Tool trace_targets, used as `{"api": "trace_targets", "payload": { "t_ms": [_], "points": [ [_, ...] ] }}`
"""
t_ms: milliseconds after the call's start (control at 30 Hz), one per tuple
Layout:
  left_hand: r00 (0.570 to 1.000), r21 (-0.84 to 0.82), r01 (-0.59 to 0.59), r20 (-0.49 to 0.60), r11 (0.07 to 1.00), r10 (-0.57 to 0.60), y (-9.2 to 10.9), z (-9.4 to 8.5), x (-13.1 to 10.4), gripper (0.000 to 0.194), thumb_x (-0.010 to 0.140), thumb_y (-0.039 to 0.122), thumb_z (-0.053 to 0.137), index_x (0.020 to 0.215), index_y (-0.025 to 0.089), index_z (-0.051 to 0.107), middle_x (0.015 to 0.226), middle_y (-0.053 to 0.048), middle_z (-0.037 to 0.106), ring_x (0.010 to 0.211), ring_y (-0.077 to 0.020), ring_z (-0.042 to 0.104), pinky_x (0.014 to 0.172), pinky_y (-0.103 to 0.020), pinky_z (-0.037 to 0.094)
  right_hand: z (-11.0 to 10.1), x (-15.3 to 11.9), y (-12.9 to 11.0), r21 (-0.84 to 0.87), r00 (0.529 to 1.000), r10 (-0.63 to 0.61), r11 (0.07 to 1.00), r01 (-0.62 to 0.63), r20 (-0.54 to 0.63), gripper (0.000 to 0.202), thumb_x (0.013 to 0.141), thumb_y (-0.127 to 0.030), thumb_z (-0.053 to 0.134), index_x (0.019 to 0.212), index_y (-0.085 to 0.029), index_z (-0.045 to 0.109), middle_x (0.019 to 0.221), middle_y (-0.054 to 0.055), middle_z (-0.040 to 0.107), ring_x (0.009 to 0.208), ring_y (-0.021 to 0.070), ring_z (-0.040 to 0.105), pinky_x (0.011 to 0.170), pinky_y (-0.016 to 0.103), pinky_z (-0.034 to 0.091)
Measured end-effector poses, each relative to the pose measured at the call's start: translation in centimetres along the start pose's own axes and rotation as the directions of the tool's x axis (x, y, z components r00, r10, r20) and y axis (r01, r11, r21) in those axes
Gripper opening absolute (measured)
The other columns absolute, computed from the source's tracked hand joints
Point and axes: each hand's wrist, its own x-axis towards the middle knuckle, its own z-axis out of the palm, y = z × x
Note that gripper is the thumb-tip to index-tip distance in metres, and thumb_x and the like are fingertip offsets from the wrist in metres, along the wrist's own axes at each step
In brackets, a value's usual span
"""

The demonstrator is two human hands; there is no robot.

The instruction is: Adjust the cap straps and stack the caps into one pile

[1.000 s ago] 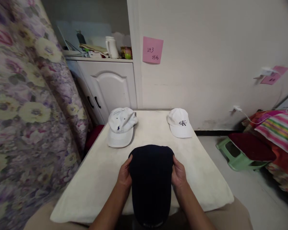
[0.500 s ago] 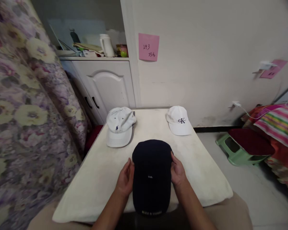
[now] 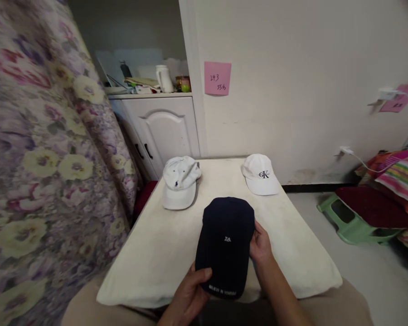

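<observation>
Navy cap (image 3: 224, 253) is in lower centre of frame, over the near part of the cloth-covered table (image 3: 149, 262), crown toward the top, brim toward us. Small light emblem faces up, lettering runs along the brim edge.

Handling, our read: light, not fragile. Crown looks like soft fabric, so it should dent if we squeeze. Brim looks stiffer and is the better lever. Matte cloth, so we'd expect decent grip, low slip risk. Best holds: brim edge for steering, lower crown edge for support; avoid pressing the crown top.

Hands: left hand (image 3: 193, 290) pinches the brim's left edge, thumb flat on top, other fingers tucked below. It comes in from bottom centre, angled up and right. Right hand (image 3: 260, 244) grips the crown's right side, forearm running down to the lower right. The cap hides most of those right fingertips, so we can't tell how far they wrap under.

Pale grey cap (image 3: 180, 183) sits left of centre on the table's far part; white cap (image 3: 261, 175) with dark letters sits right of centre. Both are well apart from our hands.
</observation>
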Motion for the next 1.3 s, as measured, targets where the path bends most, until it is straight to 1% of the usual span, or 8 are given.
{"api": "trace_targets", "payload": {
  "t_ms": [133, 267, 400, 500, 633, 733, 933, 1300],
  "points": [
    [0.998, 0.081, -0.020, 0.063, 0.997, 0.015, 2.8, 0.8, -0.3, 0.043, 0.068, 0.008, 0.077, 0.111, 0.014, 0.075, 0.102, -0.011, 0.079, 0.094, -0.0304, 0.075, 0.088, -0.037, 0.057, -0.6, 0.6, 0.0, 0.087, 1.000, -0.027, 0.996, 0.025, 0.016, 0.026, 0.072, -0.024, 0.082, 0.096, -0.019, 0.073, 0.090, 0.000, 0.081, 0.090, 0.0158, 0.076, 0.092, 0.028, 0.058],
    [0.987, 0.087, -0.096, 0.138, 0.992, 0.084, 6.9, 2.6, 1.4, 0.058, 0.068, 0.005, 0.073, 0.125, 0.013, 0.067, 0.108, -0.012, 0.078, 0.107, -0.0334, 0.071, 0.100, -0.041, 0.053, -0.9, 1.0, 0.0, 0.155, 0.998, -0.022, 0.988, 0.013, 0.055, 0.027, 0.080, -0.014, 0.074, 0.108, -0.017, 0.070, 0.098, 0.002, 0.080, 0.089, 0.0105, 0.075, 0.085, 0.020, 0.058],
    [0.970, 0.095, -0.215, 0.134, 0.972, 0.202, 14.0, 6.3, 5.9, 0.064, 0.070, -0.001, 0.066, 0.133, 0.009, 0.060, 0.105, -0.014, 0.079, 0.112, -0.0334, 0.068, 0.104, -0.044, 0.051, -1.1, 1.1, 0.0, 0.201, 0.995, 0.078, 0.976, -0.088, 0.059, 0.022, 0.088, -0.010, 0.065, 0.109, -0.012, 0.070, 0.090, 0.005, 0.079, 0.075, 0.0090, 0.075, 0.075, 0.018, 0.060],
    [0.911, 0.015, -0.402, 0.110, 0.916, 0.398, 20.3, 8.9, 9.8, 0.062, 0.074, -0.005, 0.059, 0.134, 0.009, 0.058, 0.113, -0.014, 0.076, 0.107, -0.0291, 0.071, 0.102, -0.042, 0.054, -1.3, 1.3, 0.2, 0.232, 0.993, 0.104, 0.966, -0.115, 0.059, 0.018, 0.084, -0.011, 0.071, 0.102, -0.013, 0.072, 0.085, 0.003, 0.078, 0.072, 0.0091, 0.073, 0.071, 0.018, 0.060],
    [0.848, -0.074, -0.528, -0.002, 0.846, 0.529, 25.5, 8.5, 13.7, 0.050, 0.083, -0.005, 0.054, 0.130, 0.010, 0.060, 0.100, -0.010, 0.080, 0.085, -0.0191, 0.076, 0.090, -0.031, 0.060, -1.5, 1.6, 0.5, 0.239, 0.993, 0.094, 0.965, -0.107, 0.066, 0.018, 0.080, -0.011, 0.075, 0.098, -0.014, 0.073, 0.083, 0.002, 0.077, 0.070, 0.0085, 0.071, 0.070, 0.017, 0.059],
    [0.840, -0.090, -0.541, -0.095, 0.836, 0.533, 25.8, 5.1, 14.9, 0.046, 0.088, -0.006, 0.049, 0.131, 0.008, 0.059, 0.095, -0.010, 0.080, 0.078, -0.0169, 0.076, 0.081, -0.025, 0.062, -1.5, 1.7, 0.7, 0.256, 0.995, 0.084, 0.962, -0.096, 0.058, 0.017, 0.082, -0.011, 0.072, 0.098, -0.014, 0.073, 0.084, 0.003, 0.075, 0.069, 0.0096, 0.070, 0.067, 0.019, 0.060],
    [0.850, -0.085, -0.505, -0.224, 0.859, 0.477, 23.6, -2.1, 14.7, 0.049, 0.091, -0.008, 0.041, 0.135, 0.008, 0.055, 0.086, -0.011, 0.080, 0.073, -0.0177, 0.077, 0.076, -0.024, 0.064, -1.3, 1.8, 0.8, 0.229, 0.992, 0.093, 0.967, -0.109, 0.079, 0.015, 0.081, -0.011, 0.073, 0.096, -0.017, 0.073, 0.081, 0.001, 0.074, 0.065, 0.0088, 0.067, 0.062, 0.019, 0.060],
    [0.883, 0.055, -0.436, -0.168, 0.898, 0.439, 23.1, -5.6, 13.8, 0.053, 0.085, -0.012, 0.045, 0.132, 0.007, 0.059, 0.102, -0.015, 0.079, 0.086, -0.0215, 0.077, 0.085, -0.026, 0.062, -1.0, 1.8, 0.8, 0.211, 0.992, 0.104, 0.970, -0.117, 0.074, 0.018, 0.078, -0.012, 0.078, 0.095, -0.014, 0.072, 0.080, 0.001, 0.073, 0.064, 0.0069, 0.066, 0.063, 0.015, 0.058]
  ]
}}
